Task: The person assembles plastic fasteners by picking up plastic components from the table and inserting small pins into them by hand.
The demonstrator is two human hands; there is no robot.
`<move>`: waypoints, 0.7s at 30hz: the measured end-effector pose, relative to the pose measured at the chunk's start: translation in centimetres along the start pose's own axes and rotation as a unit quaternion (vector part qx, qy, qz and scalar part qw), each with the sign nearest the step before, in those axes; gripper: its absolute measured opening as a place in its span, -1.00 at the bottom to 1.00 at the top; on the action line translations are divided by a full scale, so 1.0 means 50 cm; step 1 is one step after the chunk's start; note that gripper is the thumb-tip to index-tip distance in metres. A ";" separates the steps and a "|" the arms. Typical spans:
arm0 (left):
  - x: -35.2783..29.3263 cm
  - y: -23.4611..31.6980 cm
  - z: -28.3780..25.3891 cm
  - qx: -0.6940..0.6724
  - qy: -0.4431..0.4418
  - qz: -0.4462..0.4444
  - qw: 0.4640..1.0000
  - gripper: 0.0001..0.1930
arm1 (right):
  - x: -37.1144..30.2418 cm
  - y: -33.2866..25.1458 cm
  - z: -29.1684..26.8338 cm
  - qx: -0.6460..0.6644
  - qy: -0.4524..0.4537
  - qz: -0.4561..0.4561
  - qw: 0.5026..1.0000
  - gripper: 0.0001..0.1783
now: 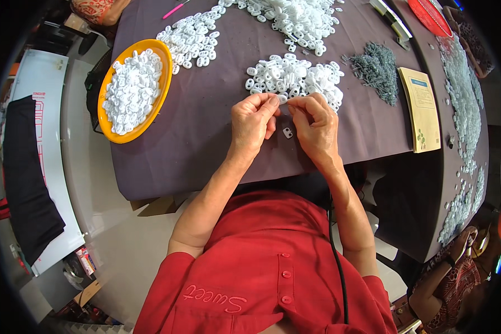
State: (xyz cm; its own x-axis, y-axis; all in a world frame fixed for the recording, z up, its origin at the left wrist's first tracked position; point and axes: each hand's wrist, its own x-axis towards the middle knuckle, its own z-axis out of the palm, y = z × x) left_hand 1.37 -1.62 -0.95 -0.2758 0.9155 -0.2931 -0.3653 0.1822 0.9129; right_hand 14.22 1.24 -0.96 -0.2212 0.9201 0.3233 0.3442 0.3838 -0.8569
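Note:
In front of me my left hand [250, 122] is closed, thumb and forefinger pinching a small white oval plastic piece [283, 99]. Close beside it my right hand [317, 127] is also closed in a pinch, its fingertips almost at that piece; whatever they hold is too small to make out. Just beyond both hands lies a pile of white oval plastic pieces with holes [286, 72]. A single loose white piece [287, 133] rests on the dark tablecloth [189, 133] below the gap between my hands.
An orange oval basket [166, 75] full of white pieces stands at the left. Larger white heaps [300, 22] lie farther back. To the right are a pile of small grey parts [377, 69] and a yellowish booklet [420, 111]. Other people sit at the table's edges.

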 end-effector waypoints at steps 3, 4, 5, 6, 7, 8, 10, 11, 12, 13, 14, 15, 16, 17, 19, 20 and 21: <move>0.003 0.001 0.002 -0.009 0.004 -0.001 1.000 -0.87 | 0.003 0.002 -0.003 -0.013 -0.011 0.004 1.000 -0.86; 0.002 0.006 0.005 -0.010 0.002 0.001 1.000 -0.87 | 0.005 -0.001 -0.006 -0.012 -0.011 -0.005 1.000 -0.86; 0.001 0.012 0.008 -0.015 0.001 0.003 1.000 -0.87 | 0.008 -0.004 -0.010 -0.012 -0.012 -0.014 1.000 -0.85; 0.003 0.011 0.007 -0.016 0.005 0.000 1.000 -0.87 | 0.009 -0.001 -0.009 -0.010 -0.013 -0.012 1.000 -0.85; 0.006 0.010 0.007 -0.015 0.006 -0.001 1.000 -0.87 | 0.012 -0.001 -0.008 -0.009 -0.015 -0.011 1.000 -0.85; 0.008 0.011 0.007 -0.014 0.009 -0.006 1.000 -0.87 | 0.015 0.000 -0.008 -0.008 -0.017 -0.011 1.000 -0.84; 0.008 0.007 0.007 -0.012 0.012 -0.011 1.000 -0.87 | 0.013 0.006 -0.007 -0.005 -0.018 -0.013 1.000 -0.84; 0.010 0.007 0.009 -0.011 0.011 -0.010 1.000 -0.87 | 0.014 0.008 -0.008 -0.003 -0.018 -0.017 1.000 -0.84; 0.007 0.006 0.008 -0.010 0.011 -0.010 1.000 -0.87 | 0.012 0.008 -0.008 -0.002 -0.018 -0.016 1.000 -0.84; 0.006 0.005 0.008 -0.009 0.012 -0.010 1.000 -0.87 | 0.011 0.007 -0.009 -0.011 -0.022 -0.021 0.999 -0.84; 0.006 0.005 0.008 -0.013 0.011 -0.009 1.000 -0.87 | 0.012 0.006 -0.009 -0.020 -0.025 -0.026 0.999 -0.84; 0.004 0.003 0.008 -0.017 0.010 -0.010 1.000 -0.88 | 0.009 0.008 -0.010 -0.020 -0.025 -0.025 0.999 -0.84; 0.002 0.003 0.008 -0.017 0.010 -0.009 1.000 -0.88 | 0.006 0.011 -0.009 -0.027 -0.029 -0.037 0.999 -0.84; 0.002 0.005 0.009 -0.015 0.011 -0.011 1.000 -0.88 | 0.006 0.012 -0.010 -0.035 -0.033 -0.050 0.998 -0.84; -0.001 0.005 0.008 -0.013 0.014 -0.013 1.000 -0.88 | 0.004 0.010 -0.010 -0.032 -0.036 -0.045 0.998 -0.84; -0.002 0.006 0.008 -0.013 0.018 -0.012 1.000 -0.88 | 0.004 0.009 -0.010 -0.029 -0.039 -0.042 0.998 -0.84; -0.003 0.007 0.009 -0.013 0.020 -0.012 1.000 -0.88 | 0.003 0.009 -0.010 -0.029 -0.039 -0.042 0.998 -0.84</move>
State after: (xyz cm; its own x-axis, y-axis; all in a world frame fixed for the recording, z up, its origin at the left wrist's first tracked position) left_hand 1.66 -1.51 -0.45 -0.3008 0.8961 -0.3264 -0.3944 0.1948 0.8981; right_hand 14.81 1.61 -1.09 -0.3201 0.8769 0.3585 0.3738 0.4646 -0.8027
